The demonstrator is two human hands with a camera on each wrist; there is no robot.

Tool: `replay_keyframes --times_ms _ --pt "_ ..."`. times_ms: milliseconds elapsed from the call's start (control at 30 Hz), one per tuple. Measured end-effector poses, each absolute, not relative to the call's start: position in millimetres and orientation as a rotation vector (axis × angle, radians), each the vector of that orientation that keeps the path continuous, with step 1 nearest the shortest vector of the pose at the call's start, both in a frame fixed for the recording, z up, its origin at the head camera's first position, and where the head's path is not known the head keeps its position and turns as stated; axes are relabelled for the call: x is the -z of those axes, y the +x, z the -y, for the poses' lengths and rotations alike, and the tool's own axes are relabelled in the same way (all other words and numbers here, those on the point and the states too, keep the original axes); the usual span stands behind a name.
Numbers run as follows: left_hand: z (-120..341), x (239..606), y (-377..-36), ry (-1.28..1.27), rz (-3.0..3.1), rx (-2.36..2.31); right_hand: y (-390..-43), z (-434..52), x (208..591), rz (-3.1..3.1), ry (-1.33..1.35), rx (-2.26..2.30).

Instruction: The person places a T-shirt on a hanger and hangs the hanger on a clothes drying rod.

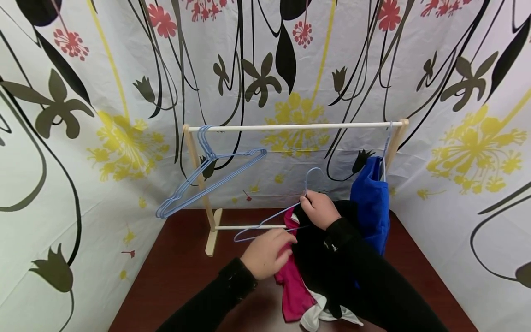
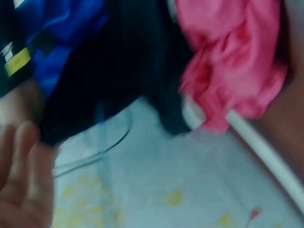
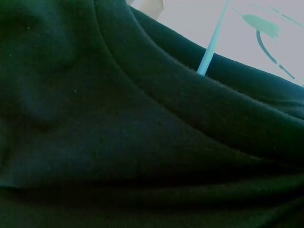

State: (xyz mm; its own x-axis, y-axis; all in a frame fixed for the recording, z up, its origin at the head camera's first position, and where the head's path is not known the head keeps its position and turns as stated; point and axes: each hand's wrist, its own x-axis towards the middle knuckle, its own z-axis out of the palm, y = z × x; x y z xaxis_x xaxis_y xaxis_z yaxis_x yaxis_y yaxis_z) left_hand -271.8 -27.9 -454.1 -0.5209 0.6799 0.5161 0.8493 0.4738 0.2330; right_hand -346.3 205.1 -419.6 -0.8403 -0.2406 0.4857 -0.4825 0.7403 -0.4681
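Pinches hanger point(image 1: 279, 215) in right fingers point(image 1: 307, 202), with left fingers point(image 1: 285, 237) loosely open, empty; has blue garment point(image 1: 370, 203) hung, seemingly leaves black shirt point(image 1: 311, 258), pink clothing point(image 1: 295, 293) unhung.

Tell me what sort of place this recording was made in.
Probably a staged tabletop set-up for handling clothes, rather than a real closet: a wooden garment rack with blue hangers stands on a dark tabletop, and flower-printed fabric screens the back and both sides.

rack point(image 1: 209, 212) on table point(image 1: 182, 258) | hangers point(image 1: 210, 155): rail point(image 1: 298, 126) left | hung garment point(image 1: 370, 203): rail right | single hanger point(image 1: 279, 215): between | curtain point(image 1: 257, 27): behind
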Motion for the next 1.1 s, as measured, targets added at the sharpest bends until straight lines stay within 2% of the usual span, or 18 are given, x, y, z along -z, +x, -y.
replay_keyframes --times_ms 100,267,400,700,1100 --pt "15.8 473.7 -272.5 -1.254 2.66 0.705 -345.5 -206.7 420.4 2.546 0.552 -0.853" --pt "-5.8 507.3 -279.5 -0.957 2.925 0.834 -342.6 -207.8 423.1 2.564 0.557 -0.89" --pt "-19.2 517.3 -286.2 -0.814 2.966 0.976 -339.9 -208.7 423.5 2.563 0.543 -0.916" --pt "-16.9 523.6 -289.8 -0.882 2.983 0.998 -336.9 -215.2 419.3 2.547 0.538 -0.905" --pt "33.4 509.7 -297.9 -0.851 2.882 1.066 -339.1 -240.9 400.9 2.535 0.41 -0.75"
